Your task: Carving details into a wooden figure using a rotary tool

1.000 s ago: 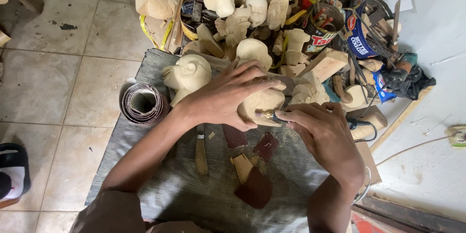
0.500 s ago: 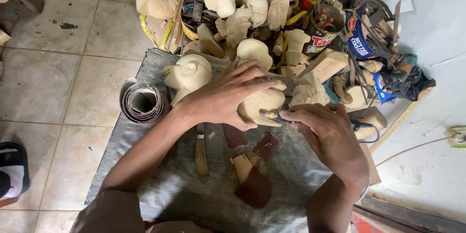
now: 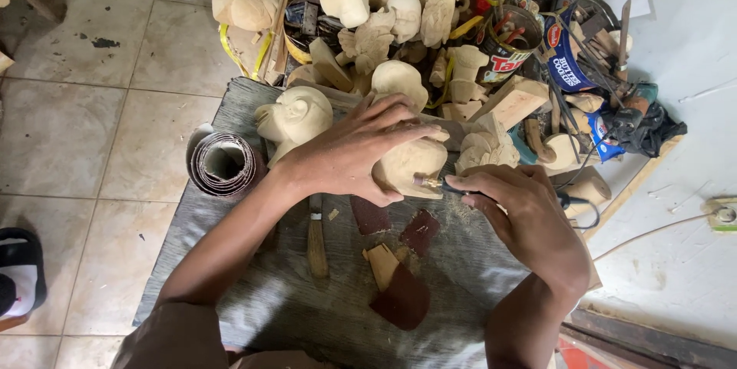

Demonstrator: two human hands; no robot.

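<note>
Pale wood carving [image 3: 411,165] sits gripped in my left hand [image 3: 349,150]; my right hand [image 3: 522,211] pinches a rotary tool [image 3: 441,183] against it.

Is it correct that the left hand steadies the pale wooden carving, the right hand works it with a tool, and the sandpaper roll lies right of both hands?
No. The head view shows the sandpaper roll left of both hands; the rest holds.

Soft even daylight, faint shadows, sharp focus, slight wide-angle edge distortion.
</note>
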